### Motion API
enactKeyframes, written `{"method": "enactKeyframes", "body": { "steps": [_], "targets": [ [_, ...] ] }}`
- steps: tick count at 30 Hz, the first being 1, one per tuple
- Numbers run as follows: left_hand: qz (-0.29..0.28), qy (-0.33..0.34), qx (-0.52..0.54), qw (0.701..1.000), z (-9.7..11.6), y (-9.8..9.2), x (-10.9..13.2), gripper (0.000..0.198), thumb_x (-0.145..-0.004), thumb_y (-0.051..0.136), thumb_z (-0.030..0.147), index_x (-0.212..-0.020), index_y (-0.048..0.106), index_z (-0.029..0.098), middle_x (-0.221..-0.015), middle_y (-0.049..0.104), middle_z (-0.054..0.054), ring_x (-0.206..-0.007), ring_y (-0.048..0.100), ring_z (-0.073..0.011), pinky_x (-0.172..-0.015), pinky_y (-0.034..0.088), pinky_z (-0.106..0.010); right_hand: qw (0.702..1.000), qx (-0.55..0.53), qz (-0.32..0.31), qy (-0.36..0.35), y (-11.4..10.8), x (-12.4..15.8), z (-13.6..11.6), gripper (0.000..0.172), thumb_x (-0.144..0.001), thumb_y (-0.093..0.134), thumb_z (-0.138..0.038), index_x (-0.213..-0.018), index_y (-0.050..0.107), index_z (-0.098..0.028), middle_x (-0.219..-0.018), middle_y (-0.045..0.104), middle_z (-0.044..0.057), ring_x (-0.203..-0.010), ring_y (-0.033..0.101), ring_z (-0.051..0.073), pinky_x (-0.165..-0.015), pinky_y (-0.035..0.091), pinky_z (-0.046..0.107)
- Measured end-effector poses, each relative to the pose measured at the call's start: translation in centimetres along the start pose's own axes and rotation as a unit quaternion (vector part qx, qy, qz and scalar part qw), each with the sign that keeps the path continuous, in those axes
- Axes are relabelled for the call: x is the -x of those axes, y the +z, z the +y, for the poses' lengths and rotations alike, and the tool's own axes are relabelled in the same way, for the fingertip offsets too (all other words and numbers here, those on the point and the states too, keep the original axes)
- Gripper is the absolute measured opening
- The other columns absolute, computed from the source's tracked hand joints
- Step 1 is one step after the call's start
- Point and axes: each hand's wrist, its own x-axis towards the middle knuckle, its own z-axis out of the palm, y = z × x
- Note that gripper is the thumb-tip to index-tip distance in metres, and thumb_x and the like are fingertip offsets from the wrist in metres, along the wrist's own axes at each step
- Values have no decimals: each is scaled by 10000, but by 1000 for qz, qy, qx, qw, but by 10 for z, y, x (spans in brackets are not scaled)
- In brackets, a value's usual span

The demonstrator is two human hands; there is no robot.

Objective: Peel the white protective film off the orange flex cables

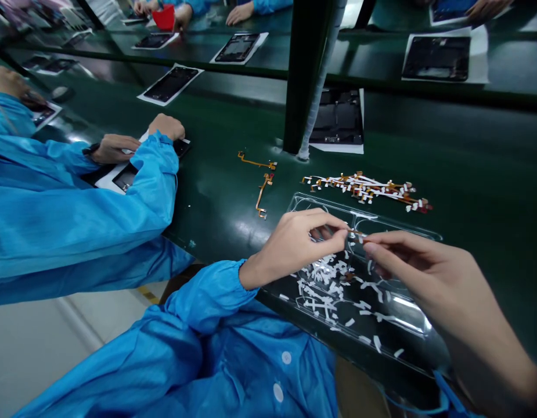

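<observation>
Flex cable [356,233], thin, light and easily kinked, sits pinched at its ends between left hand [294,244] and right hand [418,264] fingers above the clear tray [418,232]

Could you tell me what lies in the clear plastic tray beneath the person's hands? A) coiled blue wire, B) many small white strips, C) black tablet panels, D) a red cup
B: the clear plastic tray under the left hand and right hand is scattered with small white strips.
</observation>
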Motion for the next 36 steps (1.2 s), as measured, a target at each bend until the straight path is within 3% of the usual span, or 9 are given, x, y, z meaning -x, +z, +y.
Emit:
{"method": "enactKeyframes", "body": {
  "steps": [2, 5, 9, 17, 25, 29, 32, 36],
  "targets": [
    [34, 15, -24, 999, -2, -1, 2, 94, -930, 657, 185, -943, 749, 166, -878, 751, -12, -718, 669, -86, -706, 577, -209, 1000, -2, 9, 13, -1, -1, 1, 368, -728, 798, -611, -887, 791, -279, -654, 681, 1, -620, 592, 169, -587, 437, 288],
    [80, 104, -112, 985, -4, 2, 8, 109, -958, 630, 204, -977, 731, 170, -945, 759, -27, -794, 699, -97, -759, 595, -226, 1000, -9, 14, 13, 1, -1, -3, 348, -771, 764, -612, -871, 785, -279, -633, 678, 0, -627, 607, 182, -630, 447, 315],
    [79, 211, -241, 944, -5, 9, 10, 121, -981, 631, 256, -982, 733, 192, -911, 769, 5, -808, 720, -106, -758, 581, -239, 999, -30, 5, 18, 7, 2, -8, 355, -796, 735, -610, -860, 783, -264, -667, 713, 18, -654, 644, 207, -680, 489, 348],
    [65, 229, -299, 924, -7, 14, 9, 155, -993, 596, 257, -944, 731, 199, -864, 758, 13, -764, 699, -115, -717, 535, -261, 999, -24, -33, 28, 5, 4, -8, 412, -800, 746, -599, -937, 799, -214, -691, 714, 40, -697, 657, 203, -699, 522, 334],
    [43, 160, -279, 946, -5, 10, 8, 171, -951, 566, 211, -891, 725, 185, -861, 751, -6, -776, 693, -127, -704, 534, -275, 999, 33, -33, 7, 0, 1, -4, 427, -795, 739, -631, -914, 788, -223, -757, 719, 34, -705, 619, 189, -656, 451, 312],
    [40, 43, -125, 990, -2, 0, 7, 186, -878, 590, 148, -987, 739, 175, -951, 744, -23, -791, 689, -101, -660, 538, -217, 998, 54, -29, 4, -5, 1, 1, 435, -834, 696, -646, -958, 767, -235, -883, 765, 42, -802, 659, 226, -722, 441, 349],
    [0, -49, -12, 999, -1, -1, 5, 335, -846, 631, 139, -1164, 720, 189, -1084, 731, -45, -831, 694, -100, -597, 519, -177, 997, 52, -55, -9, -5, -1, 3, 405, -860, 683, -622, -954, 758, -236, -924, 772, 39, -863, 686, 239, -784, 458, 362],
    [-32, -58, 14, 998, 0, 1, -2, 142, -883, 660, 190, -972, 770, 187, -989, 744, -29, -812, 682, -103, -616, 520, -185, 996, 51, -65, -15, -4, -2, 1, 419, -827, 705, -638, -956, 776, -246, -937, 779, 40, -880, 697, 248, -796, 480, 363]
  ]
}}
